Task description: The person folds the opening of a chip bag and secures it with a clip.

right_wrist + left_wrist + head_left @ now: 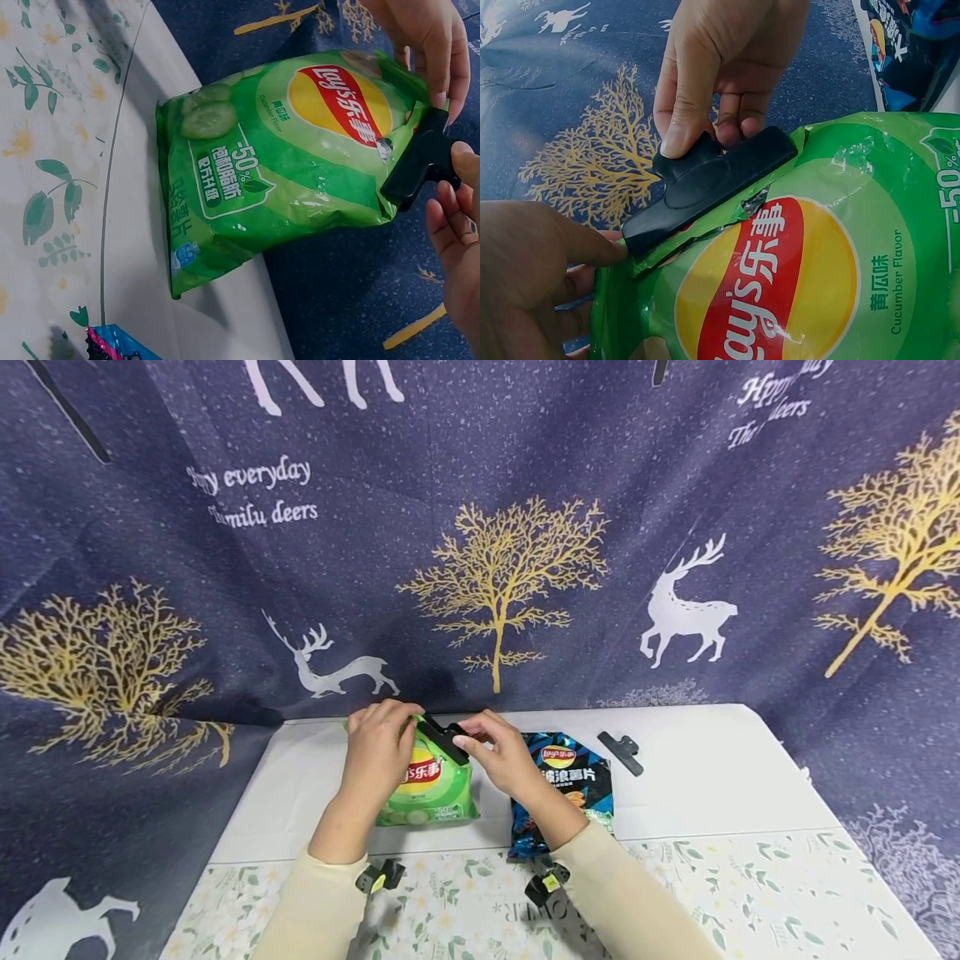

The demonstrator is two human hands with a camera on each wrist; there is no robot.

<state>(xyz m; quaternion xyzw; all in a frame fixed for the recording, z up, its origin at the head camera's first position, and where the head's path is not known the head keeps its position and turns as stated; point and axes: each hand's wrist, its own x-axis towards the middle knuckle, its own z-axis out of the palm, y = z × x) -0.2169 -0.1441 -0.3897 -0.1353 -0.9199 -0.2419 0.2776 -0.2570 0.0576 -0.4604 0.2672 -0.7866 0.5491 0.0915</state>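
Note:
A green bag of cucumber-flavor Lay's chips [438, 806] is on the table, its top edge folded over. A long black bag clip [712, 187] lies across that fold. My right hand [498, 756] pinches the clip's handle between thumb and fingers. At the bag's upper left corner, my left hand [378, 747] grips the bag, with a fingertip right at the clip's end in the left wrist view. To the right lies a dark blue-and-black Lay's bag [570, 774], partly covered by my right forearm.
A second black clip [621, 752] lies on the table right of the dark bag. The white tabletop [690, 793] has a floral cloth [750, 885] along its near side. Behind the table hangs a dark blue curtain [525, 460] with deer and trees.

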